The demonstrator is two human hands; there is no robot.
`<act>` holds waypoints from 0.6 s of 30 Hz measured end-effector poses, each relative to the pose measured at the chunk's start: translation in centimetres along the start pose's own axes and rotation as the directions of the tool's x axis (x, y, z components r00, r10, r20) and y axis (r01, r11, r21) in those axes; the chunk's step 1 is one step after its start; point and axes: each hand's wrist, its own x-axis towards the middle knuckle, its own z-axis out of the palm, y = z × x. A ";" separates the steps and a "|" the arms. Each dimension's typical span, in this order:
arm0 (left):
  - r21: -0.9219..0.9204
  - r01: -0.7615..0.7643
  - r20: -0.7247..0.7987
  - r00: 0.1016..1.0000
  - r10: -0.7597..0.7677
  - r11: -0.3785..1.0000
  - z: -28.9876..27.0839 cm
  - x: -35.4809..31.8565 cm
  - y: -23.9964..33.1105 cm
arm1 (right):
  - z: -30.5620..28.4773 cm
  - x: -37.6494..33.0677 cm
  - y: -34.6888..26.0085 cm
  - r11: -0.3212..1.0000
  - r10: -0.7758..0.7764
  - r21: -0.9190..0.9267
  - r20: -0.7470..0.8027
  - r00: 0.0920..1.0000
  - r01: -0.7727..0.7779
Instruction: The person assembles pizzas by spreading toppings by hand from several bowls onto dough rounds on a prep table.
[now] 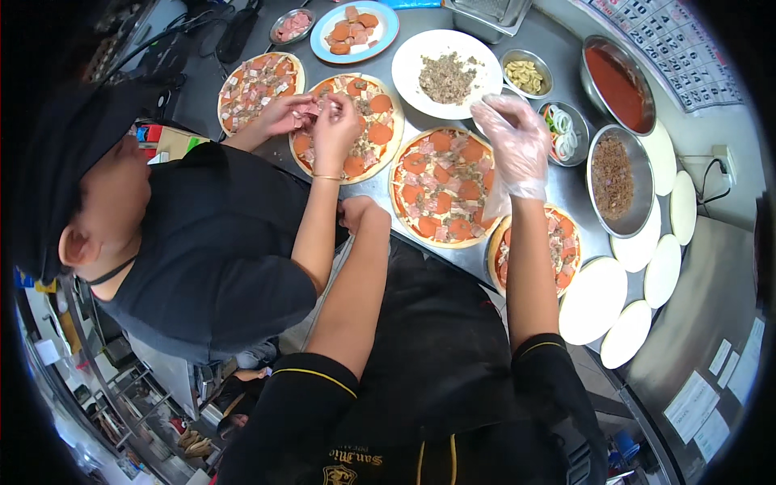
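Black uniform (440, 347) up close; gloved right hand (513, 144) by the ground meat (447, 78), left hand (353, 214) at tabletop's (594, 231) front edge, can't tell if fingers grip. Pepperoni pizza's (440, 190) near that edge; I'd sprinkle thinly, evenly.

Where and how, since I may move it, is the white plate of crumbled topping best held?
Probably pinch the white plate by its left rim, coming from the left: that flat edge is bare, the crumbled topping heaped mid-plate, while the small bowl and gloved right hand crowd its right.
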 end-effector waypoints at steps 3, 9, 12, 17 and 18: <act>-0.151 0.039 0.131 0.991 -0.019 0.988 -1.9 -2.5 0.4 | -3.2 -1.6 0.8 0.990 0.008 0.140 -0.071 0.997 0.002; -0.266 0.044 0.395 0.916 0.067 0.963 -2.4 -2.1 0.2 | -4.9 -2.3 2.0 0.950 -0.119 0.270 -0.156 0.981 0.158; -0.312 -0.037 0.632 0.738 0.236 0.949 -3.4 2.1 -2.1 | -3.1 -3.1 -0.7 0.913 0.160 0.379 0.014 0.987 -0.154; -0.213 -0.477 0.896 0.253 0.366 0.852 -9.1 11.7 -9.3 | -6.7 -6.1 0.5 0.703 0.390 0.620 0.072 0.918 -0.348; -0.266 -0.589 0.806 0.297 0.511 0.763 -11.9 9.1 -11.9 | -7.3 -7.3 1.2 0.651 0.464 0.652 0.064 0.884 -0.389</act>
